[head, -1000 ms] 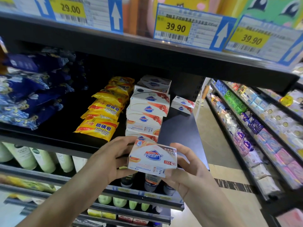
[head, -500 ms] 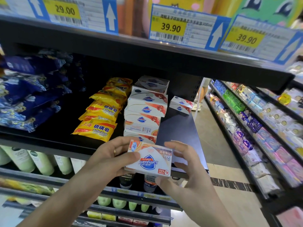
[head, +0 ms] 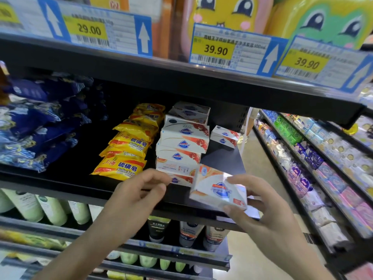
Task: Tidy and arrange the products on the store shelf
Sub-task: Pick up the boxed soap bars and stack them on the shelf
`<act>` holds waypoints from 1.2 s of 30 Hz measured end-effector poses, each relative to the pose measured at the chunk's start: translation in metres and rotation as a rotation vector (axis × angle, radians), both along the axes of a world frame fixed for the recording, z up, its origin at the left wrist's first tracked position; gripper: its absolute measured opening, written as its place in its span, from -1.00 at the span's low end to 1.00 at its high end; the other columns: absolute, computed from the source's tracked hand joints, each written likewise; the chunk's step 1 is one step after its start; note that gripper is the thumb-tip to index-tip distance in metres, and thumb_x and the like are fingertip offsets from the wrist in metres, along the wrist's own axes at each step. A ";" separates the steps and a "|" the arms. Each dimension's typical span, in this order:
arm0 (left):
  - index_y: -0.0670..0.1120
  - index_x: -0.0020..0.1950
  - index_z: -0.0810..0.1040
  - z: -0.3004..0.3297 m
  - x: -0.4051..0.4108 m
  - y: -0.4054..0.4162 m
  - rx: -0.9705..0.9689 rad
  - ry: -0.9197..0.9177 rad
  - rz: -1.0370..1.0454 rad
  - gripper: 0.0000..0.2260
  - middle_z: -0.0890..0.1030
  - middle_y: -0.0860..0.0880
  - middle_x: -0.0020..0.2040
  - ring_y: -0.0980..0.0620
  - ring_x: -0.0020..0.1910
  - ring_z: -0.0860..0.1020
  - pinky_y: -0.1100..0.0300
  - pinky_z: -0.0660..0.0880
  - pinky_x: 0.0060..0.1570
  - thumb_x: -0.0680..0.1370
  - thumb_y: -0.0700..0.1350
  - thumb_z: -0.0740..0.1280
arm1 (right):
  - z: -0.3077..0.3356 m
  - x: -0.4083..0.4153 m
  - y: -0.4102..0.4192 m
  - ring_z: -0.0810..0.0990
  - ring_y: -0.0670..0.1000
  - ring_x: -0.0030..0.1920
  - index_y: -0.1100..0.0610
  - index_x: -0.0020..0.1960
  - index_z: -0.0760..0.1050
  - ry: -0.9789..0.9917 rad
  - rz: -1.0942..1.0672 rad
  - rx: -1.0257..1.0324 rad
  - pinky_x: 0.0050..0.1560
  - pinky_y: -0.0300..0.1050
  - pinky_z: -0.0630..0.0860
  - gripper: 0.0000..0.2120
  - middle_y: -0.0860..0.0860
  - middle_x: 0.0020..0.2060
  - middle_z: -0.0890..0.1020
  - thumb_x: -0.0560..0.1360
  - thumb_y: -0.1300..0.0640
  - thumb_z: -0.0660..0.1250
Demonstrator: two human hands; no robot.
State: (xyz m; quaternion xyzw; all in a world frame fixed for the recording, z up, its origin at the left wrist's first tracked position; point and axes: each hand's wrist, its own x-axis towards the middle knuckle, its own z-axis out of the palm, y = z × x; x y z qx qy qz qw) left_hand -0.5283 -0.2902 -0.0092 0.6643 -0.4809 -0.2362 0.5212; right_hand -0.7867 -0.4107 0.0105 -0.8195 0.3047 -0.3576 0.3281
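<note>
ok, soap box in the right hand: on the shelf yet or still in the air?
In the air. The right hand grips the soap box, tilted, in front of the shelf edge; the left hand is off it.

Tilted white soap box (head: 218, 190), shelf-front

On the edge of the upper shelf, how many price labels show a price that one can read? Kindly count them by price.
29.00 label: 1
39.90 labels: 2
Total: 3
A further label at the far left is too blurred to read, so it is not counted.
</note>
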 end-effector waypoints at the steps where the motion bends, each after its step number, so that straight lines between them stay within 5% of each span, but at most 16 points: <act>1: 0.27 0.08 0.65 -0.003 0.003 0.000 0.004 -0.159 0.001 -0.79 0.64 0.33 0.12 0.34 0.18 0.57 0.39 0.49 0.05 0.65 -0.08 0.37 | 0.000 -0.005 -0.007 0.61 -0.08 0.21 -0.13 0.29 0.55 0.025 -0.034 0.008 0.07 -0.12 0.60 -0.53 -0.17 0.23 0.61 0.44 0.14 0.57; 3: 0.28 0.13 0.60 -0.012 0.008 -0.003 0.005 -0.397 -0.016 -0.82 0.59 0.38 0.13 0.34 0.23 0.51 0.42 0.44 0.10 0.62 -0.02 0.38 | -0.001 -0.010 -0.022 0.61 -0.12 0.19 -0.21 0.26 0.54 0.093 -0.074 0.015 0.10 -0.10 0.59 -0.53 -0.25 0.21 0.61 0.46 0.14 0.56; 7: 0.27 0.21 0.55 -0.024 0.010 -0.016 0.006 -0.564 -0.040 -0.79 0.54 0.40 0.14 0.32 0.27 0.41 0.34 0.40 0.18 0.60 0.03 0.38 | -0.010 -0.008 -0.038 0.56 -0.28 0.15 -0.34 0.17 0.50 0.223 -0.070 0.023 -0.02 -0.44 0.46 -0.51 -0.44 0.12 0.54 0.46 0.16 0.56; 11: 0.23 0.17 0.59 -0.033 0.007 -0.025 -0.008 -0.683 -0.026 -0.80 0.55 0.35 0.14 0.28 0.24 0.39 0.22 0.40 0.23 0.55 0.12 0.31 | -0.013 -0.008 -0.048 0.55 -0.24 0.11 -0.34 0.15 0.51 0.291 -0.037 0.046 -0.05 -0.46 0.45 -0.55 -0.34 0.19 0.51 0.46 0.11 0.56; 16: 0.23 0.14 0.61 -0.035 0.011 -0.030 -0.001 -0.635 -0.007 -0.83 0.57 0.37 0.12 0.31 0.22 0.39 0.35 0.33 0.15 0.56 0.07 0.40 | 0.012 0.004 -0.068 0.60 -0.28 0.03 -0.29 0.11 0.57 0.255 -0.109 0.193 -0.05 -0.24 0.51 -0.72 -0.33 0.09 0.57 0.45 -0.35 0.39; 20: 0.22 0.10 0.63 -0.037 0.013 -0.031 0.007 -0.602 -0.016 -0.83 0.58 0.35 0.10 0.29 0.18 0.40 0.38 0.35 0.09 0.56 -0.01 0.46 | 0.017 0.026 -0.103 0.64 -0.15 0.00 -0.14 0.07 0.62 0.226 -0.249 0.116 -0.15 -0.29 0.45 -0.89 -0.25 -0.04 0.67 0.57 -0.09 0.38; 28: 0.24 0.13 0.57 -0.041 0.009 -0.027 -0.012 -0.687 -0.005 -0.84 0.55 0.37 0.13 0.29 0.20 0.40 0.36 0.34 0.15 0.57 0.12 0.29 | 0.000 0.080 -0.199 0.39 0.17 0.43 -0.05 0.54 0.30 0.607 -0.361 -0.201 0.33 0.05 0.50 -0.32 0.08 0.50 0.30 0.50 -0.05 0.48; 31: 0.25 0.15 0.56 -0.040 0.010 -0.027 -0.010 -0.695 -0.017 -0.81 0.54 0.37 0.14 0.28 0.22 0.40 0.34 0.37 0.17 0.58 0.16 0.24 | 0.001 0.096 -0.228 0.36 0.24 0.46 -0.03 0.58 0.23 0.708 -0.351 -0.195 0.40 0.13 0.46 -0.24 0.16 0.53 0.25 0.48 -0.10 0.47; 36: 0.25 0.15 0.55 -0.040 0.009 -0.027 -0.007 -0.693 -0.002 -0.79 0.53 0.38 0.15 0.27 0.22 0.40 0.35 0.36 0.17 0.58 0.18 0.20 | -0.002 0.108 -0.252 0.48 0.19 0.33 0.02 0.39 0.43 0.699 -0.324 -0.114 0.28 0.00 0.50 -0.41 0.16 0.34 0.43 0.43 -0.10 0.51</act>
